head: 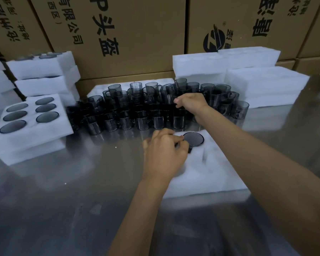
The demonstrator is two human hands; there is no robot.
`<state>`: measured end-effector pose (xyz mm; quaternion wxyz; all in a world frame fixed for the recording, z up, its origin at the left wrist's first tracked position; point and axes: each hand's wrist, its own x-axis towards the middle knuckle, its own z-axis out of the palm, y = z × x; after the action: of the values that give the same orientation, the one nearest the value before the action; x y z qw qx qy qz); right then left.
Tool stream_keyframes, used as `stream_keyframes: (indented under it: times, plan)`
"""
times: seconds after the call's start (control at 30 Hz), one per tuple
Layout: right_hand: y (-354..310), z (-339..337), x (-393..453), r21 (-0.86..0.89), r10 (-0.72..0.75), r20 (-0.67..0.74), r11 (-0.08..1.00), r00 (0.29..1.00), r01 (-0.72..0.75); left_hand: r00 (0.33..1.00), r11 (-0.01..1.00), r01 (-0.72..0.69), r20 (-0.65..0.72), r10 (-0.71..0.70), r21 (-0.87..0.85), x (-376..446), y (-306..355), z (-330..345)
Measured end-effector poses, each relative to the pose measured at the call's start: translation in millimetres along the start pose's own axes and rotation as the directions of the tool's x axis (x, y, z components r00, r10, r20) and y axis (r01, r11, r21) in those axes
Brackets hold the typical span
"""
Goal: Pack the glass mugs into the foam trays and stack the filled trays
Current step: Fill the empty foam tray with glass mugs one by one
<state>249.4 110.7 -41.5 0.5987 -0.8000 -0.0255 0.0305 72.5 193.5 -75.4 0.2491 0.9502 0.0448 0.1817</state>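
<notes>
table [67,209]: shiny metal, right under the camera.
tray [211,174]: soft white foam, lying flat on the table, closest to the person. it is light and can slide, so a hand may need to keep it in place.
mug in tray [193,139]: one dark glass mug sits in a far hole of the tray, rim up.
left hand [164,152]: on the tray, fingers curled at the rim of that mug. it looks like it is pushing the mug down into the hole.
right hand [191,102]: reaching over the tray to the mugs behind. fingers are bent, but i cannot tell if they hold one yet.
mugs [155,106]: a big crowd of dark glass mugs on the table, packed close and touching. glass is hard, smooth and easy to break. best to take one by the handle or around the body, and lift it straight up so it does not bump the others.
full tray [30,121]: on the left, six mugs in it, on top of another tray.
spare trays [248,76]: white foam stacks at the far right.
boxes [118,34]: brown cardboard at the back.
</notes>
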Motion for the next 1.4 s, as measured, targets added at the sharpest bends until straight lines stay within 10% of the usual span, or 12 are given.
stream_keyframes:
  times: [0.4,0.67,0.97,1.4]
  plan:
    - [22,-76,-132,0.184,-0.242,0.076,0.957,0.967,0.225,0.971,0.86,-0.083,-0.234,-0.043,-0.503,1,16,-18]
    - [48,-106,-148,0.165,-0.329,0.024,0.933,0.944,0.321,0.965,0.856,-0.232,-0.224,0.14,-0.462,10,45,-5]
    - [64,-117,-143,0.182,-0.398,0.04,0.905,0.917,0.385,0.954,0.864,-0.134,0.174,0.245,-0.485,24,45,25]
    - [79,-109,-127,0.152,-0.22,-0.13,0.959,0.967,0.239,0.971,0.94,-0.16,0.122,0.205,-0.3,20,41,38]
